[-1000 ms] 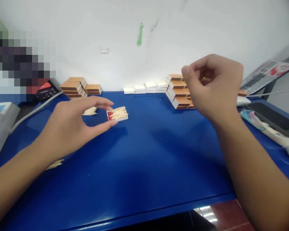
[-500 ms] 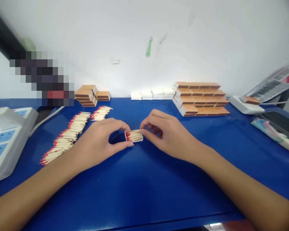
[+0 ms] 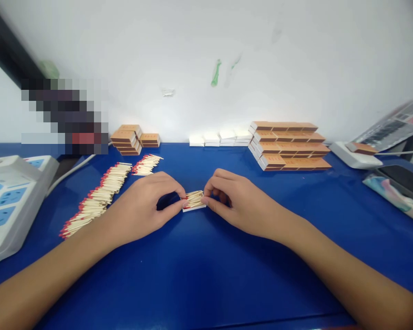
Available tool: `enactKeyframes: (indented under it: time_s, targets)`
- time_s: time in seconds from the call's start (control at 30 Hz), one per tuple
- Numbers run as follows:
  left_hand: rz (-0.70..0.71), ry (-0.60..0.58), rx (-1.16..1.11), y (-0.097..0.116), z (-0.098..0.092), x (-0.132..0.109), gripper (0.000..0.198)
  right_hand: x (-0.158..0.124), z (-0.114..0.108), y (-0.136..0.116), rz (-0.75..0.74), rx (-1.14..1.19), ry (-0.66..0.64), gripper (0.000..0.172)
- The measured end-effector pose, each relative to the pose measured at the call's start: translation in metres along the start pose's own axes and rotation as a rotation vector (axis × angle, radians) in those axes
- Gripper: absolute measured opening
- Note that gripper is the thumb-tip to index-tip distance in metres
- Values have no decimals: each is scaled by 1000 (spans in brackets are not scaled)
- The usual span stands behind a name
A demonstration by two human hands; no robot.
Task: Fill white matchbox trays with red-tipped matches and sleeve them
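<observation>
A small white matchbox tray (image 3: 197, 208) filled with red-tipped matches (image 3: 194, 199) sits on the blue table in front of me. My left hand (image 3: 153, 201) pinches the tray's left end, its thumb and forefinger near the red match heads. At the opposite end, the thumb and bent fingers of my right hand (image 3: 239, 197) close on the tray's right edge. To the left, partly behind my left forearm, lies a long row of loose matches (image 3: 101, 195). A smaller heap of matches (image 3: 147, 164) is spread just beyond my left hand.
Along the wall stand a small pile of matchboxes (image 3: 126, 137), several white trays (image 3: 211, 139) and a stepped stack of matchboxes (image 3: 292, 149). A power strip (image 3: 24, 206) takes up the left side. A phone (image 3: 404, 183) lies at the right beside a white adapter (image 3: 354, 156).
My left thumb has drawn in from the tray's near side to its left end, closer to the forefinger. My right fingers stay at the right end. The whole view has shifted slightly.
</observation>
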State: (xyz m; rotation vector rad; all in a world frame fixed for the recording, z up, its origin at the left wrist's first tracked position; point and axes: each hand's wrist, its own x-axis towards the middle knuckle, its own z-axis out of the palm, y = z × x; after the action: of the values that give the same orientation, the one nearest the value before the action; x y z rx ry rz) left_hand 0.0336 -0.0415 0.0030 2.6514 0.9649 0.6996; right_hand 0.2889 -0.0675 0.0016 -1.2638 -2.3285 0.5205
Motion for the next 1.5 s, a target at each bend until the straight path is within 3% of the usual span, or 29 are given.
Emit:
enactKeyframes:
  time_s: [0.47, 0.77, 0.97, 1.5]
  targets:
    - [-14, -23, -55, 1, 2, -2, 10, -1, 6, -2, -14, 101, -27, 11]
    - [-32, -29, -63, 5, 2, -2, 12, 3, 6, 3, 49, 34, 99, 9]
    - [-46, -67, -57, 2, 4, -4, 21, 2, 8, 4, 17, 46, 75, 11]
    - [4, -56, -63, -1, 4, -4, 13, 1, 6, 2, -25, 57, 56, 13]
